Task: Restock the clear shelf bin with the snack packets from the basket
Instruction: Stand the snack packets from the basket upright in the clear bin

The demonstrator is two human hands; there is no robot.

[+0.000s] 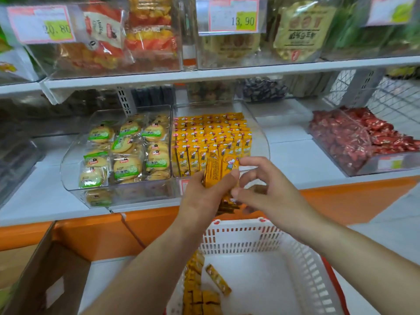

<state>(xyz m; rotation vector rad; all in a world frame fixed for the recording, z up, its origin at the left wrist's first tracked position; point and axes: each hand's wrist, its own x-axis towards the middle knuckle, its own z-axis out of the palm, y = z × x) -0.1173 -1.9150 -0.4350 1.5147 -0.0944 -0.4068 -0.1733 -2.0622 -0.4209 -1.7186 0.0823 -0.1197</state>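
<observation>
- Our left hand [204, 194] grips a bunch of yellow packets [219, 171] in front of the clear bin [264, 144].
- Our right hand [263, 189] pinches the same bunch.
- More lie in the white basket [295, 258].

A clear bin [68, 169] on the white shelf [45, 196] holds round biscuits [127, 167] in green-labelled wrappers. Well to its right lie red wrapped sweets [345, 137]. Above it are orange snack bags [147, 35] and a price tag [41, 25] reading 20.80. Below and left of it stands a cardboard box [45, 269].
</observation>
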